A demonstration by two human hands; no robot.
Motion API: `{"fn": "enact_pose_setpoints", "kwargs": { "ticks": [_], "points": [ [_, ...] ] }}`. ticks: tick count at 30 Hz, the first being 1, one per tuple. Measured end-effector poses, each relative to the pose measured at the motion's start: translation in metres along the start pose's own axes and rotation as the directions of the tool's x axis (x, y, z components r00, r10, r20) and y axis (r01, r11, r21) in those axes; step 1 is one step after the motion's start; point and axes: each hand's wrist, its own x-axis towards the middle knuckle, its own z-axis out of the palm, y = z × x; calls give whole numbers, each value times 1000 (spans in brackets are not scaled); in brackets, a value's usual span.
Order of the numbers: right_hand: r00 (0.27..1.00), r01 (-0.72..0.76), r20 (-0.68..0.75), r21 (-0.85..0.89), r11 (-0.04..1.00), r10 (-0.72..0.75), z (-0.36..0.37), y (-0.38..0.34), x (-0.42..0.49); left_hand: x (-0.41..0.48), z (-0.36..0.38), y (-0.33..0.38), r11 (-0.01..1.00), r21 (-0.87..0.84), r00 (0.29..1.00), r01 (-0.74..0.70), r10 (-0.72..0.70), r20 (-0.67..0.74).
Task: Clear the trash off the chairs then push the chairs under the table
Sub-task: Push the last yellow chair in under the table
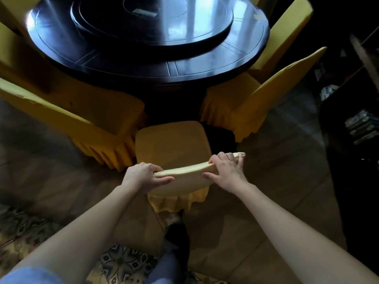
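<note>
Both hands are clamped on the top edge of the yellow-covered chair (172,144): left hand (143,177) at the left end of the backrest, right hand (225,171) nearer the right end, fingers curled over it. Chair sits in front of the round dark worktop (143,58), its seat bare and not under it, wedged between two other yellow chairs (82,111).
</note>
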Motion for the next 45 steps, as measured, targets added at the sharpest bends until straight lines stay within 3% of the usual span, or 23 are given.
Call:
{"fn": "enact_pose_setpoints", "kwargs": {
  "ticks": [20,32,36,40,42,45],
  "points": [
    [994,-91,61,-2,996,91,-30,-19,197,197,-73,-66,999,-29,999,-39,38,-28],
    [987,-108,115,-39,993,112,-31,-29,217,216,-83,-82,997,-40,997,-59,57,-46],
    [979,-105,172,-46,993,111,-39,-37,215,210,-86,-78,998,-56,1000,-9,8,-11],
    [970,-89,229,44,995,77,-57,-37,211,203,-91,-76,990,-114,990,83,-69,119],
    [975,-65,218,108,992,40,-70,-31,211,199,-95,-74,989,-104,982,108,-90,167],
    [989,29,141,21,999,-32,-93,-24,213,193,-108,-59,980,-133,969,145,-114,220]
  ]
}}
